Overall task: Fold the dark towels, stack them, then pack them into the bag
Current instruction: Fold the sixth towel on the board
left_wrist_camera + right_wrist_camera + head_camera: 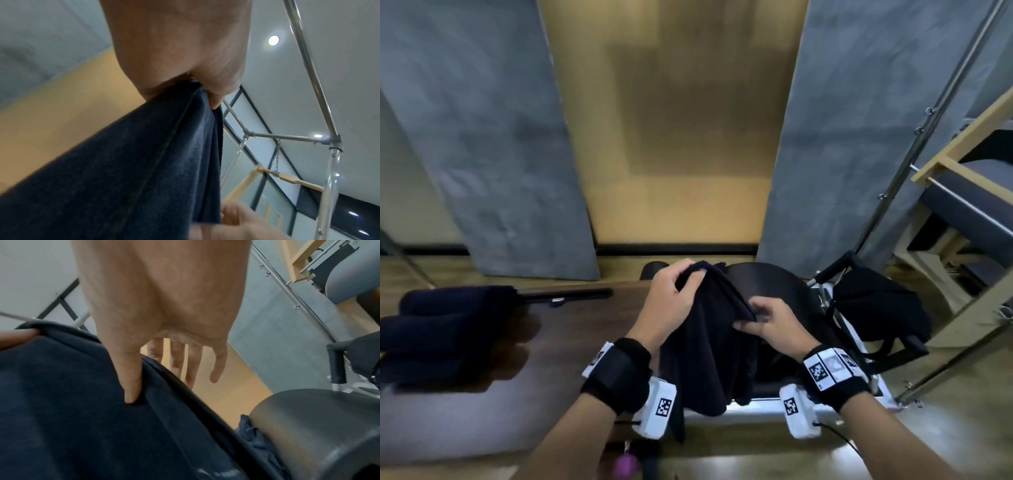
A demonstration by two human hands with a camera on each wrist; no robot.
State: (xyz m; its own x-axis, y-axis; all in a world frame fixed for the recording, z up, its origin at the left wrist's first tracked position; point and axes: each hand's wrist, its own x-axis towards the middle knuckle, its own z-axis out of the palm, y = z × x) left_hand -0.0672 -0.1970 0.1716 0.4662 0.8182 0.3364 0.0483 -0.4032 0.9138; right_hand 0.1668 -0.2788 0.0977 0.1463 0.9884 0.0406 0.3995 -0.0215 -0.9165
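Now one dark towel [709,342] gripped by left hand [671,301], pinched by right hand [774,325], three rolled towels [448,329] left.

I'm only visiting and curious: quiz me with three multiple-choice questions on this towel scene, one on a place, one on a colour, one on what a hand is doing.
1. Where do the rolled dark towels lie?
A. on the brown table, left of the hands
B. in the black fabric bag
C. on the floor

2. What colour is the soft towel being handled?
A. white
B. dark navy
C. yellow

3. What is the left hand doing?
A. resting flat on the table
B. hanging idle
C. gripping the towel's top edge

Answers:
1. A: they sit on the brown table, far from the black fabric bag on the right.
2. B: both wrist views show deep blue cloth.
3. C: its fingers curl round the bunched edge; the right hand pinches a lower edge.
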